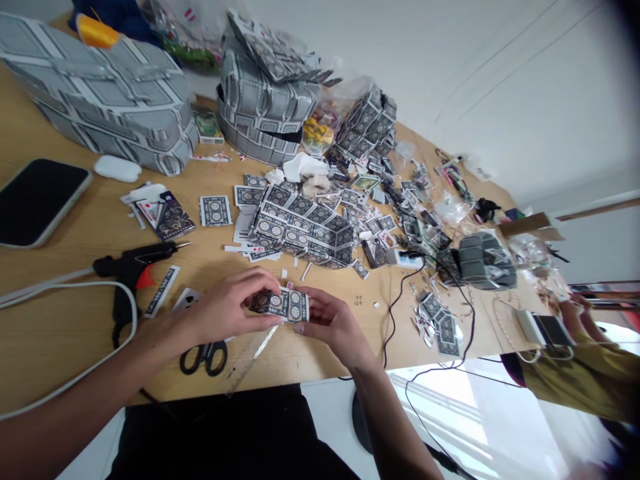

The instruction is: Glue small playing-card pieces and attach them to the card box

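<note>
Between my two hands are patterned playing cards (281, 305), held just above the table near its front edge. My left hand (243, 300) grips their left end, fingers on top and thumb along the near side. At the right end, my right hand (333, 321) pinches them between thumb and fingers. Black-handled scissors (204, 357) lie below my left wrist, beside a clear ruler (243, 373). Under my left forearm a card with a black spade (187, 300) partly shows. Beyond my hands stands a folded structure of joined cards (305, 227).
A black glue gun (130, 270) with a white cord and a phone (43, 200) lie at left. Large grey card-built shapes (110, 100) stand behind. Scattered cards and scraps (380, 220) cover the right side, crossed by a black cable (395, 313). Another person's sleeve (575, 380) is at far right.
</note>
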The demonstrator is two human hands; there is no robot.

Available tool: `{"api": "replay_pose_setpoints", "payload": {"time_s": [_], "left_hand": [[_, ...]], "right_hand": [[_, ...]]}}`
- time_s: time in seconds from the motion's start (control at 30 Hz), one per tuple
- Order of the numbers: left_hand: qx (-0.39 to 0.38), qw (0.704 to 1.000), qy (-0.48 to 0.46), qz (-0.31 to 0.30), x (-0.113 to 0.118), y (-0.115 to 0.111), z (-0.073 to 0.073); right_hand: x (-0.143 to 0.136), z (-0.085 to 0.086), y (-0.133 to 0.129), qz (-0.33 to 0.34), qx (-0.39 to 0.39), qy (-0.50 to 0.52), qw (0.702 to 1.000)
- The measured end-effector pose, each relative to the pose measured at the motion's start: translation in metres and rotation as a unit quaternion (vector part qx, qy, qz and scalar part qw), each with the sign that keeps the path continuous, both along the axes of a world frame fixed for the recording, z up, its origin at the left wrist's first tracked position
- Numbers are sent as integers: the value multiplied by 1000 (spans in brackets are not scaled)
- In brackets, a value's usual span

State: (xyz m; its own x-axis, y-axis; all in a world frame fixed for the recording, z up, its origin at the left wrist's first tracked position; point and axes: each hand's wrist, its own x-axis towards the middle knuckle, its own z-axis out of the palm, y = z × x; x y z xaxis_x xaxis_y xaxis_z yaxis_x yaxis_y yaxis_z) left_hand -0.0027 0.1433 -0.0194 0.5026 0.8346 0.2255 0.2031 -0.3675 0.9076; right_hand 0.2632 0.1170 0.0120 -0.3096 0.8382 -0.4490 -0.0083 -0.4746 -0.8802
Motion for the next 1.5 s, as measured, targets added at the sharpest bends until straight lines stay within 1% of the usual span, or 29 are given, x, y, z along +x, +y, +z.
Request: {"api": "replay_pose_setpoints", "payload": {"time_s": [0.27, 0.5, 0.7, 0.93, 1.1, 1.23, 1.37, 1.5], "left_hand": [[1, 1000, -10, -9, -2, -1, -3], [-1, 1000, -9, -6, -3, 0, -2], [2, 1000, -6, -6, -4, 1, -2], [-11, 1000, -3, 1, -3, 0, -2], [-22, 999, -26, 14, -2, 1, 0], [-38, 998, -43, 34, -3, 2, 2], [-56, 997, -32, 48, -6, 3, 1], [-60, 996, -15, 66, -6, 5, -2]], "right_hand": [[-2, -5, -5, 5, 16, -3, 1000], [-5, -4, -4, 13, 28, -17, 999], [-8, -3, -2, 23, 38, -47, 998], [-15, -2, -1, 43, 68, -82, 993], [-19, -4, 2, 38, 77, -71, 994], [-18, 0, 5, 28, 72, -70, 995], [-16, 4, 8, 7, 71, -66, 995], [-16, 3, 8, -3, 72, -64, 995]]}}
